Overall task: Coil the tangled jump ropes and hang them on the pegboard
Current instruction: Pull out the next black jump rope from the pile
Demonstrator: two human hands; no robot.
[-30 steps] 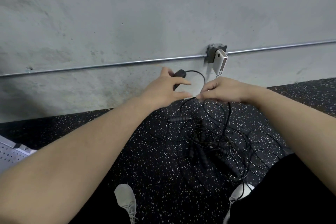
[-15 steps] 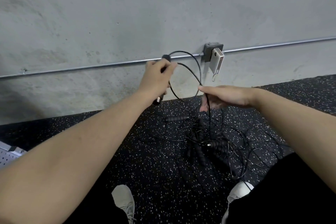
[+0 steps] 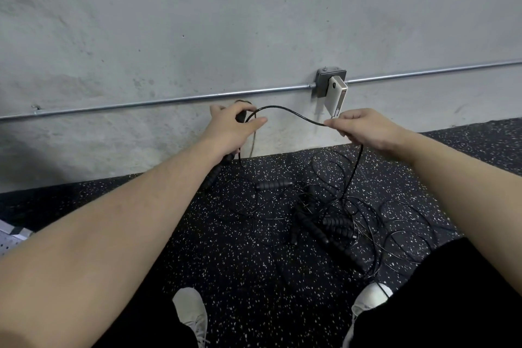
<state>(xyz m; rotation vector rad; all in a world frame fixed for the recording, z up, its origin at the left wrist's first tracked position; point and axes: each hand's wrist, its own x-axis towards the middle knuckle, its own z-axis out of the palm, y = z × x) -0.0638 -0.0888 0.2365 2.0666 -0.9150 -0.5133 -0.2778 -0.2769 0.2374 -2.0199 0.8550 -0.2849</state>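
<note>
My left hand [image 3: 233, 127] grips a black ribbed jump rope handle [image 3: 217, 171] that hangs below the palm, with a loop of cord at its fingers. A black cord [image 3: 285, 109] arcs from that hand across to my right hand [image 3: 364, 127], which pinches it between thumb and fingers. From there the cord drops to a tangled pile of black jump ropes [image 3: 333, 220] on the speckled floor, with several ribbed handles in it. One loose handle [image 3: 272, 184] lies at the pile's far left. A corner of the white pegboard [image 3: 11, 237] shows at the left edge.
A grey concrete wall rises close ahead, with a metal conduit [image 3: 169, 100] running along it to an outlet box [image 3: 329, 82] that carries a white plug-in device. My two white shoes [image 3: 189, 311] stand on the black rubber floor, near the pile.
My hands have moved apart. The right hand slid rightward along the cord, and the loop between the hands has stretched into a low arc. The left hand has lowered a little with the handle.
</note>
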